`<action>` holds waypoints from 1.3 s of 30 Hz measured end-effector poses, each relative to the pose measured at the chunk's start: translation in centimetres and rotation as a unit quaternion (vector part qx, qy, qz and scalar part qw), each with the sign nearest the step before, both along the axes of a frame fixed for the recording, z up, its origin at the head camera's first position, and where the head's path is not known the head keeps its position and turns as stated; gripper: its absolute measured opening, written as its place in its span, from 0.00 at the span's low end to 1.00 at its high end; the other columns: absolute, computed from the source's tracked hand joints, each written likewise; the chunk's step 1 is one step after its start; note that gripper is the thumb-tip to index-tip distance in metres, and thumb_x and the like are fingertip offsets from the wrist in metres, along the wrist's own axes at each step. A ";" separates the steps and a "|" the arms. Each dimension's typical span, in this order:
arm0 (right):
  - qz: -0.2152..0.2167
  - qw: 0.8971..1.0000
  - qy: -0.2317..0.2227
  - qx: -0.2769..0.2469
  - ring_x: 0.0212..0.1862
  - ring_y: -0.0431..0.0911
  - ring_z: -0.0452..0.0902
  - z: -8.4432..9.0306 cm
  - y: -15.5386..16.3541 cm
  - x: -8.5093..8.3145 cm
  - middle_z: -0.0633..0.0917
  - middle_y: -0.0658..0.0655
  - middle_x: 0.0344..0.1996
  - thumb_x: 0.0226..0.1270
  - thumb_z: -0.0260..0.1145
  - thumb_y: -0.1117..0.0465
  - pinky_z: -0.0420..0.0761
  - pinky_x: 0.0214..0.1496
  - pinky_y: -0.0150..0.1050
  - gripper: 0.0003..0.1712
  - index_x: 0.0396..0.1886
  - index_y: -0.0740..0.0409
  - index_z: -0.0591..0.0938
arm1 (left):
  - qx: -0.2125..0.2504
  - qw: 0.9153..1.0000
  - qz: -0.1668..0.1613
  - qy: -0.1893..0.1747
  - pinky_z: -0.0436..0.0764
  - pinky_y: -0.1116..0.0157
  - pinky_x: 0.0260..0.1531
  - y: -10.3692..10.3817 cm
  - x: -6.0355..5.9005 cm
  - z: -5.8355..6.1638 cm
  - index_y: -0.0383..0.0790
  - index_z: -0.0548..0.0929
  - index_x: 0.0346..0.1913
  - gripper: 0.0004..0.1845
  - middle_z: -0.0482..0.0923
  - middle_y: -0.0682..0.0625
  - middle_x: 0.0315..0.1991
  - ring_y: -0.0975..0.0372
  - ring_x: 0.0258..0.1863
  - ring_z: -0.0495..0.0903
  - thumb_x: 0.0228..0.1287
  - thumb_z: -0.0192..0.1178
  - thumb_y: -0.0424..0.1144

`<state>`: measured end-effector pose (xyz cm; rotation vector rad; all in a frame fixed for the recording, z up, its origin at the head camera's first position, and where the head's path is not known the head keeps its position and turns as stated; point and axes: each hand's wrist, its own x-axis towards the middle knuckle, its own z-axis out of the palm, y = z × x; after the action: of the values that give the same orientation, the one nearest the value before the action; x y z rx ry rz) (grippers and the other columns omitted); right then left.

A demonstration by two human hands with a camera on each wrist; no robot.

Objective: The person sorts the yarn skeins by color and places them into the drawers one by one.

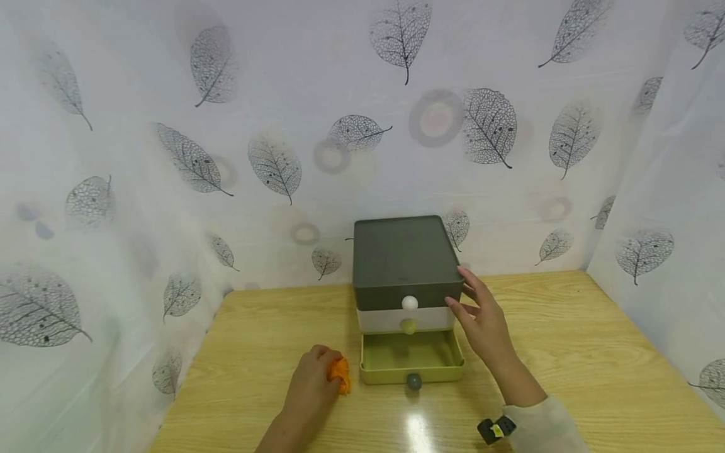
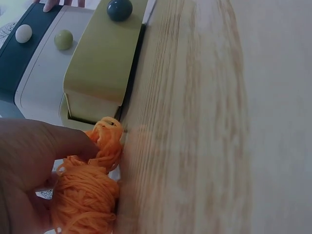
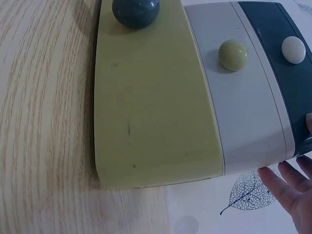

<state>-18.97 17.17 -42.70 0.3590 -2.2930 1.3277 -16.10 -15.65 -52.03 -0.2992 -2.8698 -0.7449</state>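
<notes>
A bundle of orange yarn (image 2: 85, 195) is held in my left hand (image 1: 310, 384), on the wooden table beside the drawer box. In the left wrist view its strands bulge out below the thumb. The small drawer box (image 1: 404, 251) has a dark top drawer, a white middle one and a yellow-green bottom drawer (image 1: 412, 375). The bottom drawer is pulled out, and its inside shows bare. My right hand (image 1: 486, 321) touches the box's right side near the front corner, thumb on the dark front and fingers extended along the side.
Round knobs stick out from the drawer fronts: a white knob (image 1: 410, 303), a green knob (image 1: 408, 326) and a dark grey knob (image 1: 414, 381). A leaf-patterned cloth (image 1: 362, 182) hangs behind the table (image 1: 566, 352). A black strap (image 1: 496, 430) is at the right sleeve.
</notes>
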 end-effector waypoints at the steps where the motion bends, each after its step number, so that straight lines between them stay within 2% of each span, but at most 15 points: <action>1: 0.000 1.000 0.000 -0.001 0.64 0.66 0.76 0.0 0.0 0.0 0.67 0.69 0.73 0.68 0.67 0.71 0.77 0.51 0.16 0.37 0.75 0.62 0.66 | -0.003 1.000 0.000 0.012 0.83 0.54 0.44 0.0 0.0 0.0 0.44 0.86 0.48 0.20 0.79 0.49 0.48 0.54 0.45 0.78 0.48 0.72 0.31; 6: 0.000 1.000 0.003 -0.002 0.64 0.67 0.76 -0.1 0.0 0.0 0.67 0.69 0.73 0.68 0.67 0.72 0.77 0.51 0.16 0.37 0.75 0.62 0.66 | 0.005 0.997 0.007 0.072 0.83 0.56 0.43 0.3 -0.1 0.3 0.45 0.86 0.46 0.19 0.80 0.50 0.47 0.56 0.44 0.78 0.47 0.73 0.32; 12: -0.002 1.000 0.001 -0.001 0.64 0.66 0.76 0.0 0.0 0.0 0.68 0.69 0.73 0.68 0.67 0.71 0.77 0.51 0.16 0.37 0.75 0.61 0.66 | 0.052 0.994 0.015 0.096 0.83 0.57 0.44 0.8 0.2 1.6 0.46 0.86 0.46 0.19 0.79 0.51 0.47 0.58 0.45 0.78 0.49 0.74 0.32; 17: -0.002 1.000 -0.002 -0.004 0.64 0.67 0.76 0.0 0.0 0.0 0.67 0.69 0.73 0.68 0.67 0.71 0.77 0.51 0.16 0.37 0.75 0.61 0.66 | 0.088 0.988 0.000 0.129 0.83 0.60 0.43 1.5 0.4 2.6 0.47 0.86 0.46 0.21 0.80 0.52 0.47 0.59 0.45 0.79 0.46 0.77 0.32; 22: 0.000 1.000 0.003 -0.007 0.64 0.67 0.76 -0.1 0.0 -0.1 0.68 0.69 0.73 0.68 0.67 0.72 0.77 0.51 0.16 0.37 0.75 0.62 0.66 | 0.129 0.981 -0.014 0.141 0.84 0.64 0.43 2.3 0.7 3.4 0.47 0.86 0.47 0.22 0.80 0.53 0.47 0.61 0.45 0.80 0.46 0.78 0.32; 25: -0.002 1.000 0.006 -0.006 0.63 0.67 0.76 -0.1 -0.1 -0.1 0.68 0.69 0.73 0.67 0.67 0.72 0.77 0.50 0.15 0.37 0.74 0.63 0.66 | 0.150 0.979 -0.020 0.135 0.84 0.64 0.44 2.9 0.9 3.7 0.47 0.86 0.48 0.22 0.80 0.53 0.47 0.62 0.45 0.80 0.47 0.78 0.32; 26: -0.004 1.000 0.007 -0.006 0.64 0.67 0.76 -0.6 0.1 -0.5 0.68 0.69 0.73 0.67 0.67 0.72 0.77 0.50 0.15 0.38 0.75 0.62 0.66 | 0.157 0.979 -0.022 0.131 0.84 0.64 0.44 3.1 0.9 3.7 0.48 0.86 0.48 0.23 0.80 0.53 0.47 0.62 0.45 0.80 0.47 0.78 0.31; 30: -0.003 1.000 0.007 -0.010 0.65 0.64 0.76 -2.4 0.8 -1.6 0.68 0.62 0.75 0.68 0.68 0.69 0.77 0.50 0.16 0.40 0.77 0.51 0.65 | 0.183 0.978 -0.018 0.094 0.84 0.65 0.48 4.0 1.0 3.6 0.51 0.86 0.50 0.22 0.79 0.56 0.49 0.64 0.46 0.80 0.50 0.78 0.33; 32: -0.002 1.000 0.009 -0.013 0.65 0.63 0.76 -3.3 1.2 -2.2 0.67 0.59 0.76 0.68 0.68 0.67 0.78 0.50 0.17 0.41 0.78 0.46 0.65 | 0.186 0.978 -0.015 0.088 0.84 0.64 0.48 4.5 1.0 3.5 0.51 0.86 0.50 0.22 0.79 0.56 0.49 0.63 0.47 0.80 0.51 0.77 0.34; 39: 0.001 1.000 0.014 -0.014 0.65 0.63 0.76 -3.5 1.3 -2.2 0.68 0.60 0.75 0.69 0.68 0.67 0.77 0.51 0.16 0.41 0.78 0.44 0.64 | 0.199 0.978 -0.011 0.054 0.84 0.62 0.52 6.3 1.2 3.6 0.51 0.85 0.51 0.20 0.77 0.56 0.51 0.63 0.50 0.80 0.55 0.76 0.37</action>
<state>-21.15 18.50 -46.16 0.3678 -2.2486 1.3467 -14.85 -9.31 -48.47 -0.3042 -2.5418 -1.2383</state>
